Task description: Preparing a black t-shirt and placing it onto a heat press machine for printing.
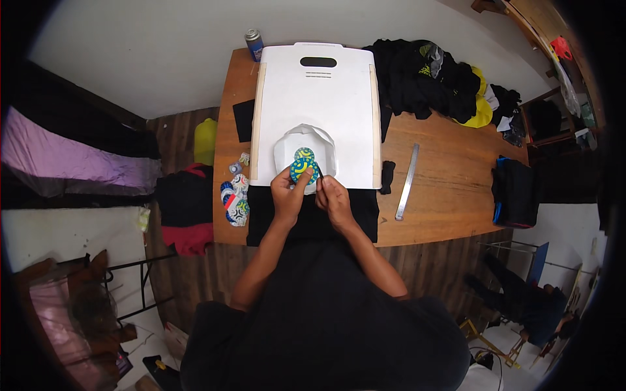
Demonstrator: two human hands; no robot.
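Centre frame: left hand (287, 192) pinches the round blue-yellow patch (303, 169) at its lower edge over the white sheet (313, 111). Right hand (334, 199) is closed on its right rim. Looks thin, light, floppy; grip the edges.

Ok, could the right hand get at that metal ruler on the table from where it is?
Probably yes. The right hand is at the round blue-and-yellow patch, and the metal ruler lies to its right on bare wooden table; only a small black cloth piece sits between, lying flat.
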